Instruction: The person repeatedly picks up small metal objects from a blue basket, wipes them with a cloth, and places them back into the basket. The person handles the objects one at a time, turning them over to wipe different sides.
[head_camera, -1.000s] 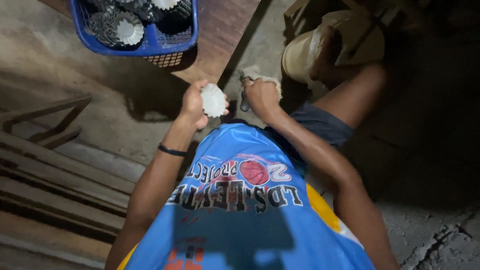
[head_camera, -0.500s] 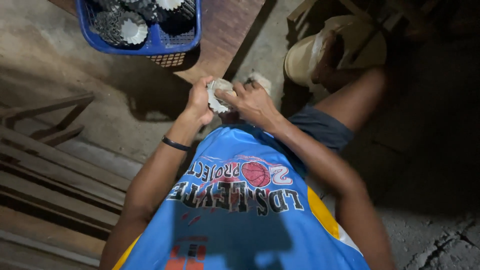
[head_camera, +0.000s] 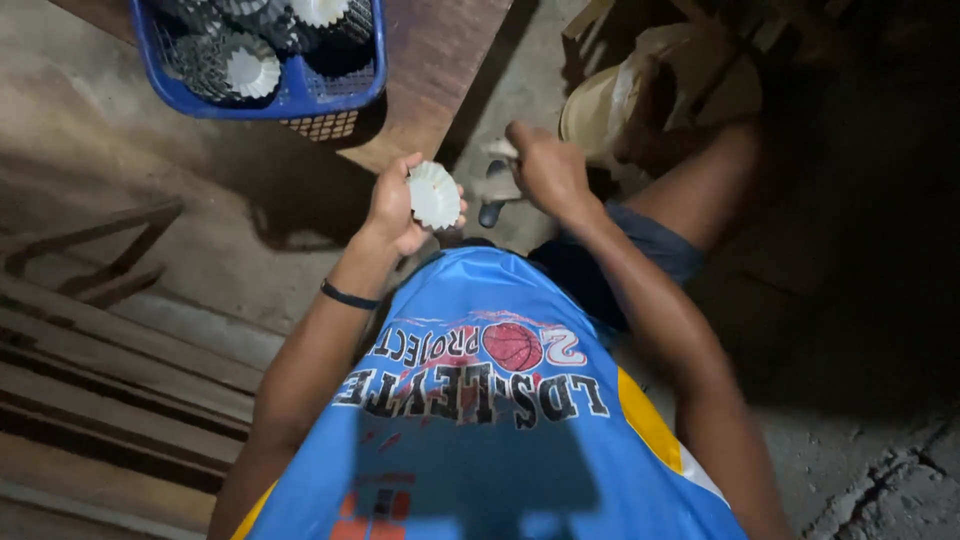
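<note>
Your left hand (head_camera: 395, 210) grips a white fluted paper cup (head_camera: 434, 194) by its rim. Your right hand (head_camera: 545, 170) is clenched around a small pale item (head_camera: 499, 149), kind unclear. Blue basket (head_camera: 340, 95) of similar cups sits well apart.

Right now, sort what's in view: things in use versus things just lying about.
In use:
left hand holding a white fluted paper cup
right hand gripping a small pale piece
blue basket of similar cups

Lying about:
wooden slats
dark sandal

White fluted paper cup (head_camera: 434, 194): round, pleated rim, open side facing cam, held up off floor. Small pale piece (head_camera: 499, 149): partly hidden, unclear.
</note>
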